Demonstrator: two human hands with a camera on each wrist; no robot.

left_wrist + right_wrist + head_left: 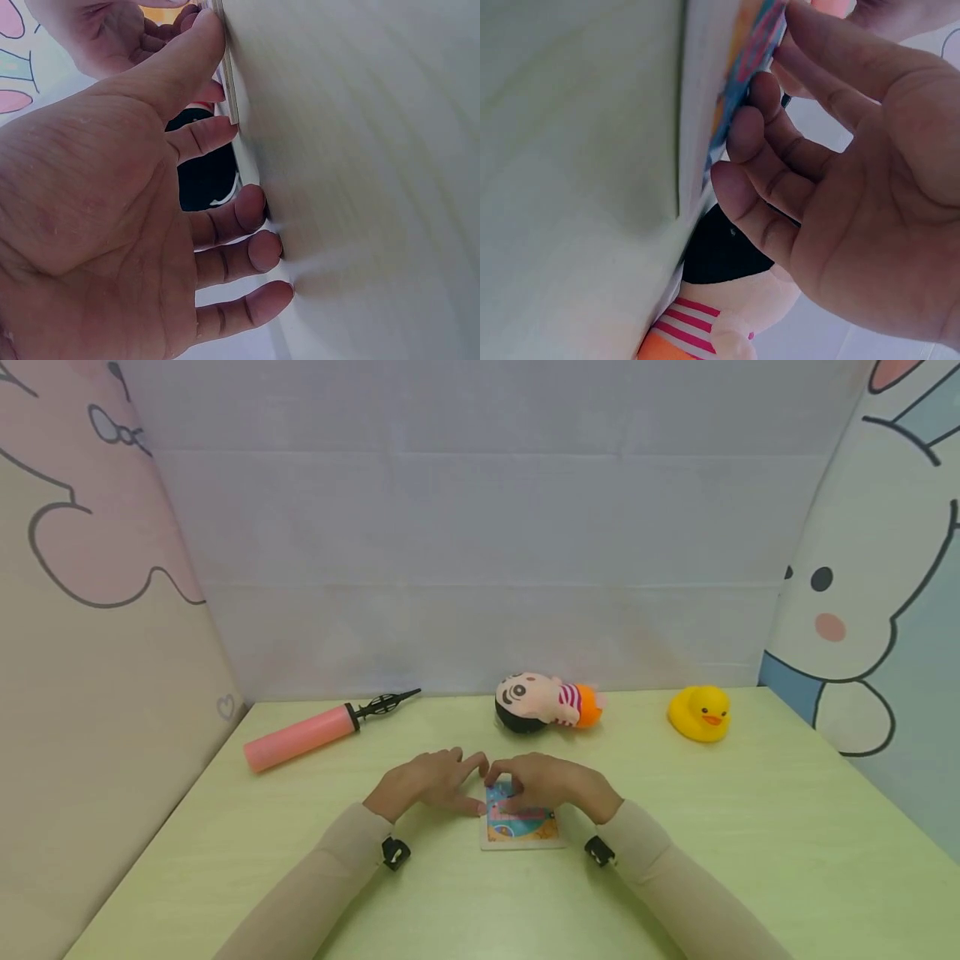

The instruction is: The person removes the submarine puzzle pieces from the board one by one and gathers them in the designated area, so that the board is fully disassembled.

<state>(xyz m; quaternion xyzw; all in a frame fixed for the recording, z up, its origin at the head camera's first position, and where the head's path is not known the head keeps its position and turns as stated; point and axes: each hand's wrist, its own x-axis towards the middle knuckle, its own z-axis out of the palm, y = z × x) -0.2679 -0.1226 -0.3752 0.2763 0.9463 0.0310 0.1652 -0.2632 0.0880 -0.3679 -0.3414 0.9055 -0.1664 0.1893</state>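
Both hands meet over a small picture board (522, 825) lying flat on the desk (750, 827), near the middle of its front edge. The left hand (429, 783) sits at the board's left edge: in the left wrist view its thumb (187, 60) lies along the thin edge of the board (228, 82) and the other fingers (240, 259) are spread, tips down on the desk, gripping nothing. The right hand (551, 783) covers the board's far part; in the right wrist view its fingertips (742, 135) press on the printed face of the board (739, 82), bent but not closed around anything (whether a loose piece sits under them cannot be told). So neither hand is clenched; both only touch and press. Behind the hands, toward the desk's back edge, a doll (546, 702) lies on its side, a duck (700, 713) stands near the back right corner, and a pink pump (315, 733) lies toward the back left. As a judgement: the board is thin and flat, so a thumb pushing sideways at its edge could slide it across the smooth desk rather than lift it, and uneven pressure from the right fingertips could tip a corner up. The doll is near enough behind that a wide sweep of either hand could knock it.
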